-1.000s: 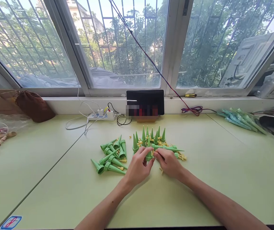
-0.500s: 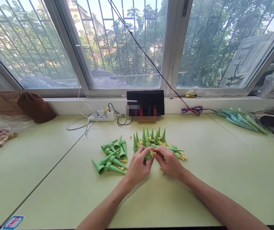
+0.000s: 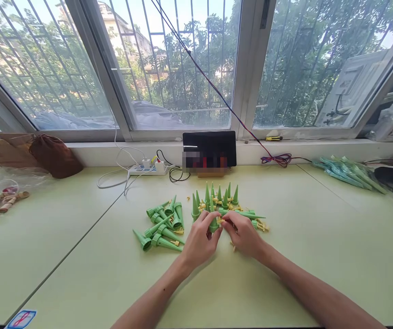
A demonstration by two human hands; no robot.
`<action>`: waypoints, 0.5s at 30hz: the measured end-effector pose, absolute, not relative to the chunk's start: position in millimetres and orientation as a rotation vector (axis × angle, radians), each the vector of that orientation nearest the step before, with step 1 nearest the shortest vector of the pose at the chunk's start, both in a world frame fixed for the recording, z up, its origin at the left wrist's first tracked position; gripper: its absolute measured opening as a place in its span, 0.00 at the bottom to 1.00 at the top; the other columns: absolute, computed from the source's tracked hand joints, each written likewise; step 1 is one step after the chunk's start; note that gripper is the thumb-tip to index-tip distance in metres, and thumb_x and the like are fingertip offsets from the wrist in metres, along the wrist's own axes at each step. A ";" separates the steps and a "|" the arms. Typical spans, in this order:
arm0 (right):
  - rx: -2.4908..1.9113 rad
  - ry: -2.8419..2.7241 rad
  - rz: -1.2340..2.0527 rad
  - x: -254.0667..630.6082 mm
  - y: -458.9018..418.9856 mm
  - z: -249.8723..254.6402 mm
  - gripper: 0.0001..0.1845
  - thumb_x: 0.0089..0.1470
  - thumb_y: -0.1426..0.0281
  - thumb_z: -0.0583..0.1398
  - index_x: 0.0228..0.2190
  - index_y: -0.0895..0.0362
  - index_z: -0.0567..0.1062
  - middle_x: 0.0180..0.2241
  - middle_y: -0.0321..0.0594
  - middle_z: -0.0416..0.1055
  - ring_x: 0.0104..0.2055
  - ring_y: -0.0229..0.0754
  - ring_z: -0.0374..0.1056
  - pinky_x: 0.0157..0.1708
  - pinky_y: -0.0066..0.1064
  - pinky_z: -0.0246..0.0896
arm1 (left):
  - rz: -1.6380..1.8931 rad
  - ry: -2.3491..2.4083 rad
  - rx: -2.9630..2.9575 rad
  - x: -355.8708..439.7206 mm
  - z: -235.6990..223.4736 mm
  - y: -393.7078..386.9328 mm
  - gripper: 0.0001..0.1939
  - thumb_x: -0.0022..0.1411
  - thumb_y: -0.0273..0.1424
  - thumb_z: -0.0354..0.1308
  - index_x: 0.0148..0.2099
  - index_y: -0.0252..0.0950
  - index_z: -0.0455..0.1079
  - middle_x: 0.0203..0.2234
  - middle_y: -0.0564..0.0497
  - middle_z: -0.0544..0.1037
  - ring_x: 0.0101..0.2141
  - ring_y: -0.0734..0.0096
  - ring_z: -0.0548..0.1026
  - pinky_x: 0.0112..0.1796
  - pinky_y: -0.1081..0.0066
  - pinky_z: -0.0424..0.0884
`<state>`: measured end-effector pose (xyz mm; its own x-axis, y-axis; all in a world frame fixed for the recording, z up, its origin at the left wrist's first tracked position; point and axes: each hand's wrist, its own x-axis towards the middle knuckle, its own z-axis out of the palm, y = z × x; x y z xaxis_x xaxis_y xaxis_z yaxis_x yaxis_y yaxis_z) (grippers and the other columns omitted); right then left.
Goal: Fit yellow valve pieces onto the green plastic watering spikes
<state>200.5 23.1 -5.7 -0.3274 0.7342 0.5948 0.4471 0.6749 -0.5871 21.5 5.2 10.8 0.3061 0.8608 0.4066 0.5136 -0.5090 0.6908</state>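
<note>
My left hand (image 3: 201,240) is closed around the base of a green plastic plant watering spike (image 3: 212,220), which points upward. Against the spike's right side, my right hand (image 3: 242,232) pinches a small yellow valve (image 3: 220,220) between thumb and fingertips. Whether the valve sits inside the spike's hole is hidden by my fingers. Just behind my hands, several green spikes (image 3: 235,195) stand upright with yellow valves among them. Left of my hands is a loose pile of spikes (image 3: 164,228) lying on their sides. More yellow valves (image 3: 262,226) lie beyond my right hand.
A black tablet (image 3: 210,148) stands at the back of the pale table (image 3: 79,274). A white power strip (image 3: 148,169) with cables lies left of it. Wooden pieces (image 3: 0,205) and a brown bag (image 3: 56,155) are far left; bagged green items (image 3: 349,173) lie right.
My right fingers have shifted slightly at the yellow valve, while my left hand keeps hold of the spike. The whole view has moved a little.
</note>
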 end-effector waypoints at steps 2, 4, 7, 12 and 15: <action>-0.933 -1.986 0.383 200.4 23.1 -5.8 0.11 0.67 0.69 0.52 0.31 0.55 0.67 0.26 0.36 0.66 0.25 0.39 0.61 0.27 0.29 0.55 | 1.068 1.218 2.146 21.4 10.5 5.2 0.13 0.66 0.28 0.56 0.53 0.39 0.67 0.39 0.51 0.70 0.21 0.80 0.65 0.27 0.74 0.68; -0.942 -1.993 0.366 200.1 23.2 -5.9 0.13 0.67 0.70 0.51 0.29 0.54 0.67 0.25 0.35 0.65 0.25 0.39 0.60 0.27 0.29 0.54 | 1.065 1.213 2.150 21.6 10.2 5.5 0.14 0.66 0.27 0.56 0.53 0.39 0.67 0.39 0.51 0.70 0.22 0.80 0.66 0.27 0.74 0.68; -0.942 -2.001 0.348 199.3 23.8 -5.9 0.14 0.68 0.70 0.51 0.28 0.54 0.66 0.25 0.35 0.65 0.25 0.39 0.60 0.27 0.29 0.54 | 1.066 1.209 2.160 22.0 9.7 6.7 0.14 0.66 0.27 0.56 0.53 0.39 0.67 0.40 0.51 0.71 0.23 0.79 0.66 0.28 0.74 0.68; -0.932 -1.986 0.393 198.7 23.6 -5.6 0.13 0.68 0.69 0.52 0.29 0.54 0.67 0.25 0.36 0.66 0.26 0.40 0.60 0.28 0.29 0.54 | 1.067 1.210 2.174 21.2 9.3 8.5 0.14 0.67 0.28 0.55 0.54 0.40 0.67 0.40 0.51 0.71 0.22 0.80 0.66 0.28 0.73 0.67; -0.935 -2.004 0.406 198.9 23.3 -5.8 0.11 0.67 0.68 0.53 0.30 0.54 0.67 0.25 0.35 0.65 0.26 0.40 0.59 0.27 0.30 0.54 | 1.068 1.213 2.178 19.8 8.7 8.2 0.14 0.67 0.28 0.55 0.54 0.41 0.67 0.40 0.51 0.71 0.22 0.80 0.66 0.28 0.73 0.67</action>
